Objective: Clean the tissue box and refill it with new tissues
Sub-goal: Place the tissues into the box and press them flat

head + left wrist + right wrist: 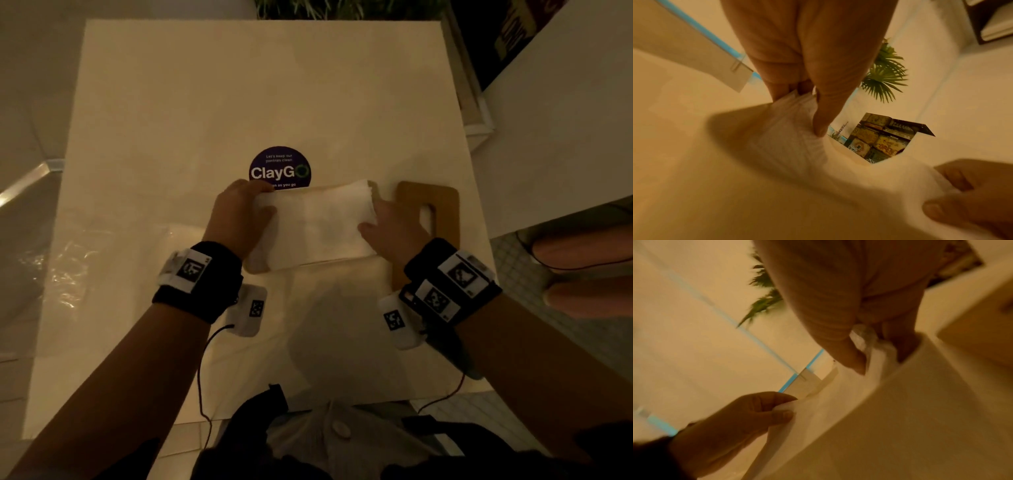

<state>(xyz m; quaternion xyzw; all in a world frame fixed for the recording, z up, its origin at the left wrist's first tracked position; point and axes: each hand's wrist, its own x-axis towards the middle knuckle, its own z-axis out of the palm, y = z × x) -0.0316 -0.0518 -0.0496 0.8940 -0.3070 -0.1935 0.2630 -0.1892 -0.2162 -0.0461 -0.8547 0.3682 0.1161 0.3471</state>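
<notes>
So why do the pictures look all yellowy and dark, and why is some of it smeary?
Head view: dim warm light, a soft shadow on the table near the person, glare on crinkly plastic at left. Left wrist view: the tissue stack and the right hand are smeared, while the plant behind is sharper. Right wrist view: blurriest, the left hand is dark.

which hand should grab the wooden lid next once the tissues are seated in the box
Right, likely. The right hand pinches the tissue stack at the end nearest the wooden lid, which lies just beyond its fingers. The left hand grips the far end.
</notes>
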